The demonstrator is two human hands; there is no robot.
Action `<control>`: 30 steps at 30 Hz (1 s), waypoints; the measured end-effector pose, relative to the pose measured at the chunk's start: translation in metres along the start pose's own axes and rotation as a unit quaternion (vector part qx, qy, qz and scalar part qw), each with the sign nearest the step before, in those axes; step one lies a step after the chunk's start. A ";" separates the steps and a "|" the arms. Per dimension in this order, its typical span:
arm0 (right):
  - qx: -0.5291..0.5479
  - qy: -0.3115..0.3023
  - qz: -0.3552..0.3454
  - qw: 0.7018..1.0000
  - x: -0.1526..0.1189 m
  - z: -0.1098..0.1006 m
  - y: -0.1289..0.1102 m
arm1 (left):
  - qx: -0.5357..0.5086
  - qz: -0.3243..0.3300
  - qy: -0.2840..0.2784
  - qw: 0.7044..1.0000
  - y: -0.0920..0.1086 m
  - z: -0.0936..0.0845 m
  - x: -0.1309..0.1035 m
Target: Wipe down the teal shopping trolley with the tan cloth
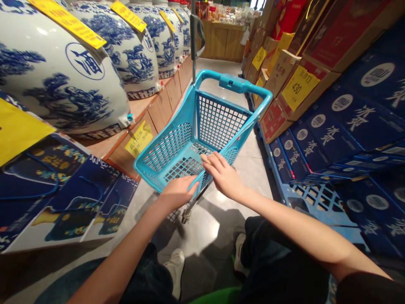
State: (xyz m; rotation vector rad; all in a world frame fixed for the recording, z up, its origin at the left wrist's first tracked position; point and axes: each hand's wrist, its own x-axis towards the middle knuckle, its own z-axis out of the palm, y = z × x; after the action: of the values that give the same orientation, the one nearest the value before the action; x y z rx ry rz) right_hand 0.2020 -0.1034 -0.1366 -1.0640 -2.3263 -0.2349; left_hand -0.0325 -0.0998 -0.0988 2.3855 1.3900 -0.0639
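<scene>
From where I stand, one blue shopping cart (221,116) is in the middle of the aisle, its near rim right under the person's two hands. The left hand (179,191) rests at the near rim, fingers close together and slightly bent around it. The right hand (223,174) lies further right along the same side, fingers side by side and curled down over the edge. How firmly either one grips, I can't tell; the undersides are hidden. One caster (186,216) shows below the basket; any others are out of sight or hard to pick out.

I count at least five blue-and-white jars (91,97) along the left, the nearest cut off by the picture's edge and the far ones overlapping. Four yellow tags (68,23) hang over them, and one handwritten note (139,138) is on the wooden base below. Three dark blue gift packs (74,215) fill the lower left, partly under a yellow sheet (22,131).

On the right, blue boxes (335,131) are stacked too many and too overlapped to count, some over a blue pallet (319,196). Beyond are red-and-brown cartons (275,120). Two pale shoes (176,268) show on the floor, partly hidden by dark trousers (281,257). Goods on the far counter (221,40) are too small to make out.
</scene>
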 end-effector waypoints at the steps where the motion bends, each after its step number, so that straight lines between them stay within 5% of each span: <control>1: 0.013 -0.028 -0.019 0.999 -0.001 -0.003 -0.003 | -0.001 0.001 0.000 1.000 0.000 0.000 0.000; 4: 0.018 -0.072 -0.013 0.997 0.002 -0.022 0.030 | -0.008 -0.001 0.000 1.000 0.001 0.000 -0.001; 9: -0.055 0.008 0.149 0.987 0.018 -0.048 0.111 | -0.004 -0.006 -0.008 1.000 0.004 0.000 -0.001; 11: -0.066 0.018 0.178 0.982 0.021 -0.047 0.101 | 0.000 -0.007 -0.010 1.000 0.005 -0.001 -0.001; 13: -0.061 -0.012 0.162 0.985 0.021 -0.039 0.064 | 0.004 -0.007 -0.008 1.000 0.006 0.000 -0.001; 16: -0.033 -0.102 0.064 0.992 0.015 -0.025 -0.003 | 0.015 0.005 -0.008 1.000 0.005 0.000 -0.002; 18: -0.004 -0.142 -0.017 0.990 0.011 -0.021 -0.023 | 0.019 0.013 -0.009 1.000 0.004 0.001 -0.003; 21: 0.019 -0.144 -0.056 0.988 0.011 -0.027 0.009 | 0.013 0.019 0.003 1.000 0.003 0.003 -0.003; 26: -0.039 0.039 0.116 0.992 0.017 -0.044 0.115 | -0.007 0.006 -0.013 1.000 0.006 0.001 -0.005; 28: -0.053 0.076 0.146 0.985 0.019 -0.042 0.118 | -0.013 0.003 -0.021 1.000 0.008 0.000 -0.005; 30: -0.055 0.072 0.146 0.985 0.018 -0.034 0.091 | -0.013 -0.002 -0.020 1.000 0.009 -0.001 -0.006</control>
State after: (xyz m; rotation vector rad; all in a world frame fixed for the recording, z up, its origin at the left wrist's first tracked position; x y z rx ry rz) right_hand 0.2745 -0.0437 -0.1055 -1.3768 -2.0193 -0.3174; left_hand -0.0281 -0.1081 -0.0943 2.3486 1.3679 -0.0949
